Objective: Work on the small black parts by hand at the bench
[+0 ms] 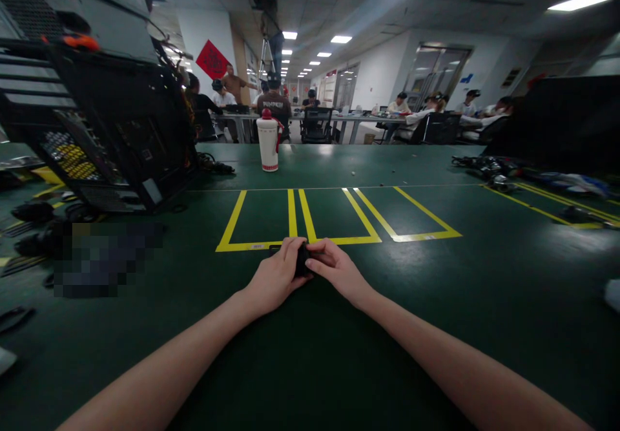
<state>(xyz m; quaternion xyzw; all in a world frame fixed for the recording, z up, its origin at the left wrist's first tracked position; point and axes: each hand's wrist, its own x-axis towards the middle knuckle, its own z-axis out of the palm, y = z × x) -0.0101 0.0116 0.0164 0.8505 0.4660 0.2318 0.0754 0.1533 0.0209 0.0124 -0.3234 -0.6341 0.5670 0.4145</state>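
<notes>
My left hand [277,274] and my right hand [335,268] meet at the middle of the dark green table [436,302], both closed around a small black object [302,258]. Most of the object is hidden by my fingers, so I cannot tell what it is. The hands rest just in front of three yellow taped rectangles [334,214] on the table surface.
An open black computer case [104,121] stands at the left with black parts [36,227] near it. A white bottle with a red cap [268,140] stands beyond the tape. Cables and parts [489,167] lie at the right. Several people sit at far tables.
</notes>
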